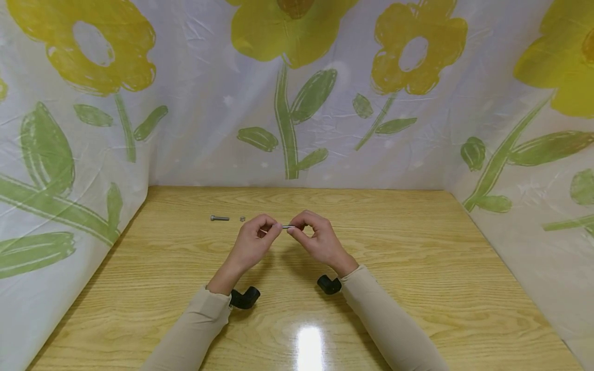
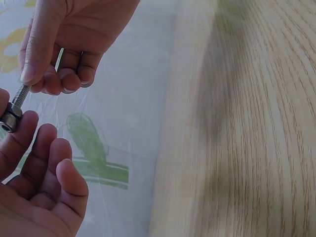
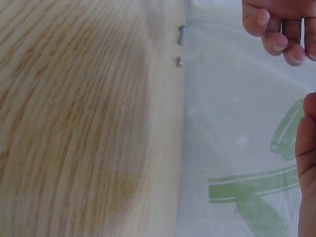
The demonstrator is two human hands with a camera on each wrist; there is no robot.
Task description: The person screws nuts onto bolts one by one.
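Above the table, my left hand [image 1: 250, 247] and right hand [image 1: 322, 245] meet at a small metal bolt [image 1: 288, 226]. The left wrist view shows its socket head, with a nut [image 2: 16, 110] on the shank close to the head. My left thumb and index finger pinch the bolt at the head and nut. At the other end, my right thumb and fingers pinch the threaded shank [image 2: 20, 94]. The other fingers of both hands curl loosely. A second bolt [image 1: 219, 218] and a loose nut [image 1: 242, 219] lie on the table, left of my hands.
The wood-grain table [image 1: 417, 268] is bordered at the back and sides by a white sheet [image 1: 195, 154] with yellow flowers. Black curved pieces [image 1: 246, 298] sit at both sleeve cuffs. A bright reflection shows on the table's front part.
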